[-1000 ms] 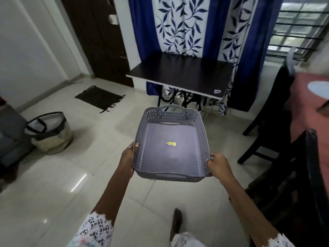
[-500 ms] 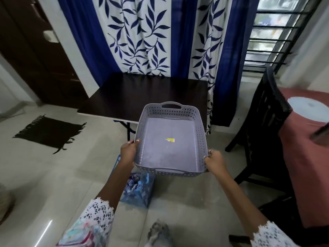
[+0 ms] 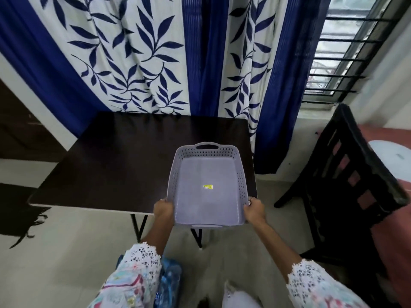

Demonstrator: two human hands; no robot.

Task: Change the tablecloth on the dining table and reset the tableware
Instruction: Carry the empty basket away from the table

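An empty grey perforated plastic basket (image 3: 242, 174) with a small yellow sticker on its floor is over the right front part of a dark side table (image 3: 115, 165). My left hand (image 3: 163, 211) grips the basket's near left corner and my right hand (image 3: 254, 210) grips its near right corner. I cannot tell whether the basket rests on the table. At the far right lies the dining table with a pink-red tablecloth (image 3: 393, 241) and a white plate (image 3: 393, 156) on it.
A dark wooden chair (image 3: 347, 181) stands between the side table and the dining table. Blue and white leaf-print curtains (image 3: 155, 58) hang behind the side table, beside a barred window (image 3: 347, 52). A blue patterned bundle (image 3: 169, 283) lies on the floor by my feet; a dark mat (image 3: 15, 210) lies left.
I have walked up to the dark side table. The basket, held in both hands throughout, has gone from over the floor to over the table's right front part.
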